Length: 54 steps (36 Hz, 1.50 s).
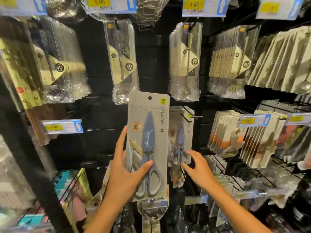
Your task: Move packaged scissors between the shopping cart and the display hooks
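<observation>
My left hand (125,167) grips a grey card pack of scissors (149,130) upright in front of the display, thumb across the pack's front and fingers behind its left edge. The pack's hang hole is at its top, free of any hook. Just to its right, more scissor packs (180,132) hang on a black display hook (189,113). My right hand (196,167) has its fingers spread and touches the lower part of those hanging packs. The shopping cart is out of view.
Black pegboard wall with rows of hooks. Bagged cutlery packs (185,61) hang above, a price tag (62,126) juts out at left, dense card packs (262,137) hang at right, and more goods hang below the hands.
</observation>
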Available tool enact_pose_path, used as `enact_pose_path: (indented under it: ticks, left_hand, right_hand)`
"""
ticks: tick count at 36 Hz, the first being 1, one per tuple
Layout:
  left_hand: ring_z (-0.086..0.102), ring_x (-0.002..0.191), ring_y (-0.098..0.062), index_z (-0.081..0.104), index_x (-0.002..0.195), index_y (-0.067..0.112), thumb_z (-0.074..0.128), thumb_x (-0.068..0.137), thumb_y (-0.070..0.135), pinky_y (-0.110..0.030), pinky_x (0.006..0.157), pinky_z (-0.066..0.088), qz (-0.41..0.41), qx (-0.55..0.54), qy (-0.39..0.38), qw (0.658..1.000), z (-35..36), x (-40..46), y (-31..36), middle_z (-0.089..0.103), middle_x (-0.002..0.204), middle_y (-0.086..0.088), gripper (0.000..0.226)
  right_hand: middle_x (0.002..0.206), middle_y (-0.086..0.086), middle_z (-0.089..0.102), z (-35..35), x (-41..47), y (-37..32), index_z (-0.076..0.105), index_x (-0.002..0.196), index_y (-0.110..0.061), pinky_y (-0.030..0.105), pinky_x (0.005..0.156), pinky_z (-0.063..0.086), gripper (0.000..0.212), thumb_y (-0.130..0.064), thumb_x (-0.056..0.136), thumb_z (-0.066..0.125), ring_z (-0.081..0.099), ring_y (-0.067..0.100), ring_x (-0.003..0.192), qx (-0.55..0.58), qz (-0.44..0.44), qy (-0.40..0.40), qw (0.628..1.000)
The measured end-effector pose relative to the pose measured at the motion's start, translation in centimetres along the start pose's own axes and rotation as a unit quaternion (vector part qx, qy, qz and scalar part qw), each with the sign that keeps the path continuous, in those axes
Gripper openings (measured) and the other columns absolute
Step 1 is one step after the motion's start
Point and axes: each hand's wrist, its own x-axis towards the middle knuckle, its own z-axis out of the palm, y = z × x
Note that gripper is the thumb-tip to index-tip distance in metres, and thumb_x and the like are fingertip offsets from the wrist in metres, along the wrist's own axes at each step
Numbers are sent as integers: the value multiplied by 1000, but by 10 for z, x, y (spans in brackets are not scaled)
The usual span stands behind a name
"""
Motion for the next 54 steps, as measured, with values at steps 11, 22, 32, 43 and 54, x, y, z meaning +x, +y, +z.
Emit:
enact_pose_path:
  ticks: [11, 22, 32, 43, 54]
  left_hand:
    - [44, 142, -8, 22, 154, 51, 86, 76, 18, -43, 109, 49, -36, 16, 6, 999, 37, -16, -16, 34, 156, 30, 106]
    - [28, 141, 16, 19, 155, 44, 85, 76, 12, -1, 102, 34, -74, 32, 0, 997, 60, -43, -35, 27, 150, 45, 108]
    - [39, 141, 5, 13, 152, 61, 82, 83, 16, -29, 112, 45, -111, 28, -100, 988, 92, -31, -37, 30, 153, 40, 107]
    - [57, 129, -2, 15, 154, 56, 84, 82, 17, -34, 104, 53, -124, 16, -113, 986, 114, -19, -35, 47, 147, 31, 107]
    - [66, 116, -3, 20, 156, 45, 83, 80, 8, -18, 88, 56, -117, -19, -74, 990, 127, -23, -33, 57, 142, 15, 106]
  right_hand:
    - [112, 1, 73, -47, -52, -84, 48, 144, -28, 34, 84, 60, 45, -20, 100, 55, 73, 22, 97, 344, -62, -88, 933]
    - [101, -4, 73, -39, -69, -58, 43, 143, -48, 38, 85, 60, 66, -8, 95, 66, 73, 21, 84, 271, -57, -55, 959]
    - [104, -4, 75, -59, -75, -16, 44, 146, -44, 42, 88, 60, 66, -11, 94, 68, 74, 21, 92, 269, -32, 12, 962]
    - [102, -11, 73, -73, -71, -2, 47, 143, -42, 22, 84, 58, 56, -12, 98, 62, 72, 11, 96, 275, -38, 22, 960]
    - [108, -17, 70, -73, -64, 6, 47, 144, -43, 28, 82, 60, 54, -13, 101, 57, 70, 10, 100, 264, -41, 30, 963]
